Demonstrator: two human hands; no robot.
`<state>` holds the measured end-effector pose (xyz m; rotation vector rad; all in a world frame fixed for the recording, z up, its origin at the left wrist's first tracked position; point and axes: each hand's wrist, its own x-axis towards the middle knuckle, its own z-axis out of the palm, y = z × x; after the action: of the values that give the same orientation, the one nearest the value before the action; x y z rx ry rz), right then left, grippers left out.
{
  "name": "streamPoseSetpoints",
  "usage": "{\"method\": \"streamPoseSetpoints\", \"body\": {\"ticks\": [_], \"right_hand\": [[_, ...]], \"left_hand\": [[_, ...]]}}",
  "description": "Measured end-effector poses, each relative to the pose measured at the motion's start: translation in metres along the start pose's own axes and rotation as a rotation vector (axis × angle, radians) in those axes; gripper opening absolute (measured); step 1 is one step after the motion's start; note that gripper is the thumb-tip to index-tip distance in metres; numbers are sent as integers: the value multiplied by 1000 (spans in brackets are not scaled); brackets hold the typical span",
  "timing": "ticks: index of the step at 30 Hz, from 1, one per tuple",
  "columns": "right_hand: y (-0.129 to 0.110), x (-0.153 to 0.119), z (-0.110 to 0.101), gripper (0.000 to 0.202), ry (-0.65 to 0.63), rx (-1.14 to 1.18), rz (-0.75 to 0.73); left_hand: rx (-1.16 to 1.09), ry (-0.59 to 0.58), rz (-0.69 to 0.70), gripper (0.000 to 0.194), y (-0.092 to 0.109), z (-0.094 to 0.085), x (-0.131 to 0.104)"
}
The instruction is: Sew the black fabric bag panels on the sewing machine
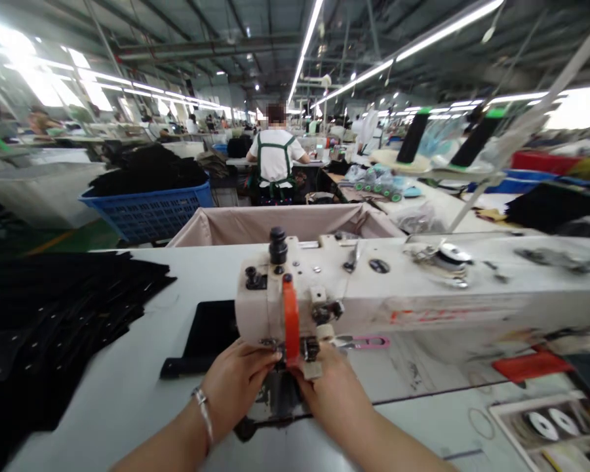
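Two hands at the needle end of a sewing machine

In the lower middle, the left hand and right hand curl their fingers right under the cream sewing machine head; I cannot tell what they grip. A black cloth piece lies flat just left of the fingers, dark and plain

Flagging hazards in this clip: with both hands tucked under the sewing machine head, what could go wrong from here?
1. Both the left hand and right hand sit right at the needle area under the sewing machine head, so fingers could be pricked if it runs.
2. The bracelet might snag.
3. The pink-handled snips lie close by the right hand and could get knocked.
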<state>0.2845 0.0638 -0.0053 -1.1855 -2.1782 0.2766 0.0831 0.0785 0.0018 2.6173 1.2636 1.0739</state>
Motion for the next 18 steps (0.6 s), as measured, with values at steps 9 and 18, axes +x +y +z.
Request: {"method": "streamPoseSetpoints", "body": {"ticks": [9, 18], "right_hand": [[5, 0, 8, 8, -44, -59, -54], [14, -3, 2, 28, 5, -14, -142]], "left_hand": [[2, -17, 20, 31, -26, 18, -15], [194, -223, -8, 61, -23, -3, -30]]}}
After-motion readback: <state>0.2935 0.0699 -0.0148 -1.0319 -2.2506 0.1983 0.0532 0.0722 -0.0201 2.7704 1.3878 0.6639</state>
